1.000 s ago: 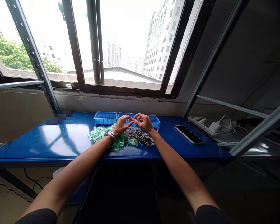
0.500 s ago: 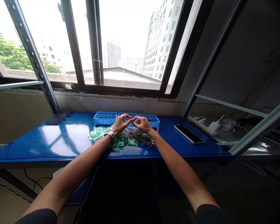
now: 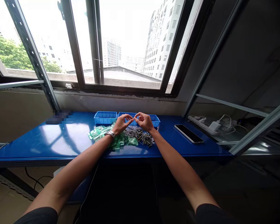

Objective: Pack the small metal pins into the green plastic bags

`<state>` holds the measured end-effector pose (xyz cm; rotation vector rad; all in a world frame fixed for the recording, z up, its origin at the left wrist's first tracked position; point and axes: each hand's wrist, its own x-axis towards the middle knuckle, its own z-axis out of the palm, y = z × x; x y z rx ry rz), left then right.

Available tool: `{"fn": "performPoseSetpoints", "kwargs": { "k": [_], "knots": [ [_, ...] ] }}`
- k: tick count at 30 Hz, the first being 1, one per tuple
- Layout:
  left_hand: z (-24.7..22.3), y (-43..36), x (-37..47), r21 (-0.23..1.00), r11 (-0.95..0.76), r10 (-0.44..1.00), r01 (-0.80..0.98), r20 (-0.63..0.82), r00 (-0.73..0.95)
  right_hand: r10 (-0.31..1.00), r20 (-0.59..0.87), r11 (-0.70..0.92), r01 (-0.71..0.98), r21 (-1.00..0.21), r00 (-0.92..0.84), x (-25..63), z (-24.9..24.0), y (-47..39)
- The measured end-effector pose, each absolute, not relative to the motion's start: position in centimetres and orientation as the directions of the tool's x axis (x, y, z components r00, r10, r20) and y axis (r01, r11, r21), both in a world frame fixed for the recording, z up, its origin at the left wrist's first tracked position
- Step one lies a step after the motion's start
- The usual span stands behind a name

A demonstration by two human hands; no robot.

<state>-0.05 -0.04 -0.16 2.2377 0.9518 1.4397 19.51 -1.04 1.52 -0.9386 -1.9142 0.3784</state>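
Two-handed fingertip work above loose small parts on a blue tabletop [image 3: 170, 141].
The left hand [image 3: 121, 123] and right hand [image 3: 144, 122] meet tip to tip, thumb and forefinger of each curled into a pinch; whether the fingers grasp a small piece or only touch cannot be told at this size. Below them on the tabletop lie green packets [image 3: 98, 133], nearest the left wrist, clear packets [image 3: 132, 131] in the middle, and a heap of dark, thin parts [image 3: 145, 138] beneath the right hand. Behind stand blue bins [image 3: 105, 119]. Probable faults: any piece between the fingertips, if pinched off-centre, could slip and be lost among its likes; a lowered wrist could sweep neighbouring heaps together, mixing them.
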Motion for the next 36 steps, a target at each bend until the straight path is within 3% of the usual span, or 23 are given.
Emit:
{"fn": "performPoseSetpoints", "kwargs": {
  "k": [11,20,25,31,36],
  "knots": [
    [0.1,-0.3,0.0,0.582,-0.727,0.678,0.364,0.693,0.245,0.744,0.604,0.659,0.46,-0.595,-0.284,19.9,1.7,-0.9],
    [0.1,-0.2,0.0,0.603,-0.716,0.689,0.353,0.693,0.214,0.772,0.512,0.632,0.536,-0.56,-0.377,19.9,1.7,-0.7],
    [0.0,-0.1,0.0,0.62,-0.7,0.704,0.353,0.682,0.197,0.804,0.554,0.539,0.654,-0.531,-0.214,21.4,2.3,-0.2],
    [0.1,-0.2,0.0,0.631,-0.682,0.721,0.369,0.665,0.195,0.819,0.571,0.299,0.801,-0.519,0.064,24.5,2.4,0.7],
    [0.2,-0.3,0.0,0.625,-0.684,0.72,0.376,0.661,0.21,0.846,0.525,0.217,0.844,-0.491,0.088,25.1,2.3,0.9]
  ]
}}
